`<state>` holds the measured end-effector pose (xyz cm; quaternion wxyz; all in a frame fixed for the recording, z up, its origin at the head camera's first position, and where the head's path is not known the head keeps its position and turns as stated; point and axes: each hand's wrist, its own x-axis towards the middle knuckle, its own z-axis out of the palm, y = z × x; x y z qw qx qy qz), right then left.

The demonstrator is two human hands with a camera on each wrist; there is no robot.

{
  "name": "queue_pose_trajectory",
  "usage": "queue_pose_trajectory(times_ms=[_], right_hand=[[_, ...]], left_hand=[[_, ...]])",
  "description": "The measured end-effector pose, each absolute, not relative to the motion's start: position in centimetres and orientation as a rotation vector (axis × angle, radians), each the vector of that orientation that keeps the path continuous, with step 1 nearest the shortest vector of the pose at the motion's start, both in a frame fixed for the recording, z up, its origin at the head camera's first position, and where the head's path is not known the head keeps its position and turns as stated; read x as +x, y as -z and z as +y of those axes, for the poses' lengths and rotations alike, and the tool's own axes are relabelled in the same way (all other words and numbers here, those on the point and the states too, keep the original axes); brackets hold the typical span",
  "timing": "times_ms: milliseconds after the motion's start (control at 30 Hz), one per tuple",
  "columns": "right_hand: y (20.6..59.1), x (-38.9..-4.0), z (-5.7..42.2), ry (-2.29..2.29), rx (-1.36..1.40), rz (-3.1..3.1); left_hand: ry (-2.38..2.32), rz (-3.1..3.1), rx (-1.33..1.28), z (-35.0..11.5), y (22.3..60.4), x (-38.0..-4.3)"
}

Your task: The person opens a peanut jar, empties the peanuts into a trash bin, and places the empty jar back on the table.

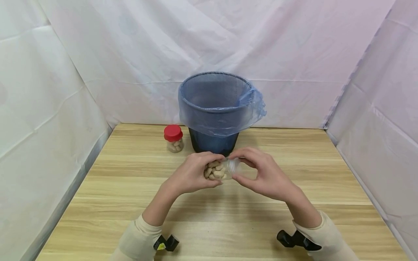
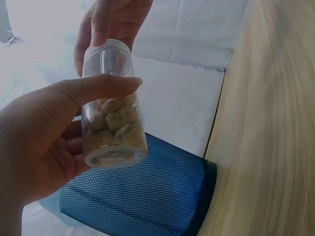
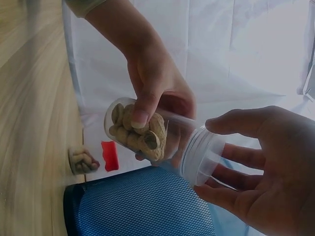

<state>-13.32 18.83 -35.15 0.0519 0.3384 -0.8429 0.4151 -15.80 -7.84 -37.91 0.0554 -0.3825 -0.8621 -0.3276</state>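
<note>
At six o'clock from the blue bin, above the tabletop, here's the clear jar of peanuts, held on its side: the left hand's grip wraps the body, while the right hand's grip pinches the ridged end at three o'clock! Over at ten o'clock from it, a red-lidded jar stands upright.

I wear long cream fabric sleeves; a small black, blocky device sits at each cuff, the left bearing a yellow patch.
</note>
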Motion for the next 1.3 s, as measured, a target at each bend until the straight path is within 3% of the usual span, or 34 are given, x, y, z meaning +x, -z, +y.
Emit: queue_pose_trajectory(times_ms=[333, 1000, 1300], right_hand=[[35.18, -13.05, 18.49, -1.349, 0.714, -2.641], [34.95, -13.24, 18.69, -1.361, 0.996, -2.614], [35.05, -13.14, 18.50, -1.380, 0.698, -2.680]], left_hand=[[0.997, -2.635, -1.146, -7.78, 37.84, -15.75], [0.981, -2.634, -1.148, -7.82, 37.87, -15.82], [0.966, -2.640, -1.146, -7.81, 37.76, -15.77]])
